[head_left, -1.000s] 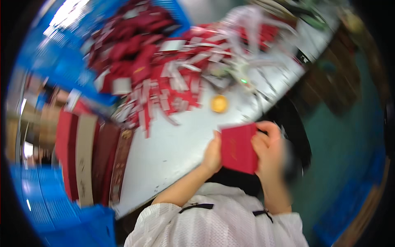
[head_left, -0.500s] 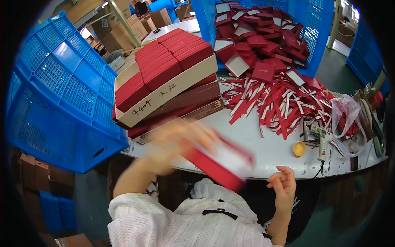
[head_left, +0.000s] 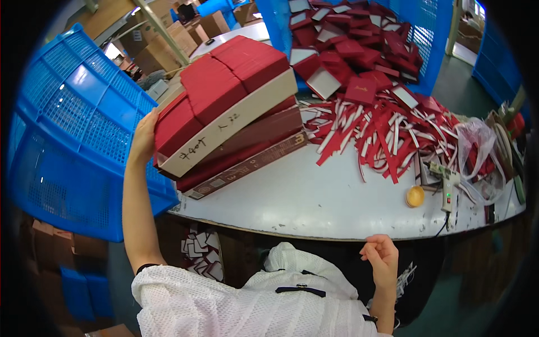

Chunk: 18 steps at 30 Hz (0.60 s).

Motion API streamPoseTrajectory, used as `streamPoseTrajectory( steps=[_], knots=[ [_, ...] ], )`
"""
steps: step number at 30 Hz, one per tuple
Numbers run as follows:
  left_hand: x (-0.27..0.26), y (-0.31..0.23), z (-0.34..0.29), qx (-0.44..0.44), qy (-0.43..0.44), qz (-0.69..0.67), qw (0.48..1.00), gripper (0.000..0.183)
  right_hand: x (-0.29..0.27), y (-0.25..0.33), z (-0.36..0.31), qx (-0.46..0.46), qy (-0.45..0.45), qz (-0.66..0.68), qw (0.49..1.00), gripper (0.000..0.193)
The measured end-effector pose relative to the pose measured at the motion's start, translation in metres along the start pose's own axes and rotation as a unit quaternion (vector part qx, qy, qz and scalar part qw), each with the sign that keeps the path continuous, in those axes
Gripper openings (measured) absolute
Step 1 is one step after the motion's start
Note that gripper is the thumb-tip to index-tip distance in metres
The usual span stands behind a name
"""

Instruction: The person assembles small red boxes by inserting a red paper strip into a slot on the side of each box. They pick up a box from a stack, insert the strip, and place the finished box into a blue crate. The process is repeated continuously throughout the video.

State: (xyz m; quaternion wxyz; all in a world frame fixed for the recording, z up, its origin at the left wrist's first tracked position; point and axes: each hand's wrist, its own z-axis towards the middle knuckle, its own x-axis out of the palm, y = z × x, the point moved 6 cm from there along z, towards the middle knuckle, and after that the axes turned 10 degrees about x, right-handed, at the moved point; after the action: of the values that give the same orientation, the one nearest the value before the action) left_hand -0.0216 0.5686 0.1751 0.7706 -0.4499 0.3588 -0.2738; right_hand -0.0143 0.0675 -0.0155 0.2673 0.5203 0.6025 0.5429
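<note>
My left hand (head_left: 145, 136) is at the near left end of a pale open carton (head_left: 224, 130) packed with rows of red boxes (head_left: 216, 84). Its fingers curl against the end red box, and their tips are partly hidden behind it. This carton rests on top of a dark red carton (head_left: 247, 160). Over the table's front edge, my right hand (head_left: 383, 258) hovers with loosely bent fingers, apart from one another, and nothing shows in them.
Blue crates (head_left: 84, 123) stand at the left. A blue bin (head_left: 438, 45) holds heaped red boxes, with red and white strips (head_left: 387, 140) before it. A glue gun (head_left: 449, 188), yellow cup (head_left: 415, 196) and plastic bag (head_left: 477, 146) lie right on the white table (head_left: 314, 191).
My left hand has swung from before my body, where it carried a blurred red box with a white inside, up left to the carton's end. My right hand has barely moved.
</note>
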Motion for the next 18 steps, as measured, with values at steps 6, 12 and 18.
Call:
streamPoseTrajectory(
  steps=[6,12,18],
  knots=[
    [-0.033,0.007,-0.002,0.002,0.026,0.091,0.996,0.032,0.012,-0.001,0.008,0.041,0.047,0.008,0.998,0.015],
    [0.083,-0.106,-0.051,0.433,-0.134,0.192,0.87,0.017,-0.003,-0.019,0.016,0.074,0.038,0.031,0.996,0.015],
    [0.338,-0.028,-0.122,0.553,0.372,0.237,0.706,0.024,-0.004,-0.016,0.011,0.069,0.036,0.02,0.997,0.015]
  ],
)
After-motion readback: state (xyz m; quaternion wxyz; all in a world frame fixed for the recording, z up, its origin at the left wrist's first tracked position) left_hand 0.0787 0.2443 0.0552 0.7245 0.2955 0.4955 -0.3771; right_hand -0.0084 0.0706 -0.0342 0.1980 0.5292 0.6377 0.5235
